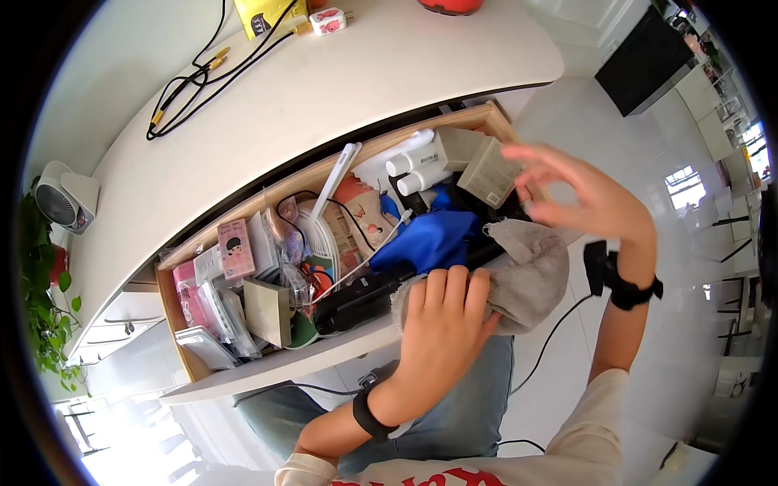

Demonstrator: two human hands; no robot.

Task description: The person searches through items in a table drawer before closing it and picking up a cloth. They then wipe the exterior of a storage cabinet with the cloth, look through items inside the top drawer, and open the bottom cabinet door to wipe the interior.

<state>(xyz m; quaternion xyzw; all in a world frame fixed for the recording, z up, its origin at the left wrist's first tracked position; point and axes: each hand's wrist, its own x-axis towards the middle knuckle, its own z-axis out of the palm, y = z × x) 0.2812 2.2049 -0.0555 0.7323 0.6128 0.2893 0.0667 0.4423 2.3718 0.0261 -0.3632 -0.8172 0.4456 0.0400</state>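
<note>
A grey cloth hangs bunched over the front edge of an open drawer. My left hand is closed on the cloth, knuckles up. My right hand is over the drawer's right end, fingers curved and apart, slightly blurred. Its fingertips are beside a small grey-beige box; whether they touch it I cannot tell. Another similar box lies behind. Left of these are two white bottles and a shiny blue pouch. A black object lies along the drawer front, partly hidden.
The drawer's left part holds a pink illustrated box, a beige box, coiled white cable and flat packets. On the white tabletop lie black cables and a charger. A small fan stands at left.
</note>
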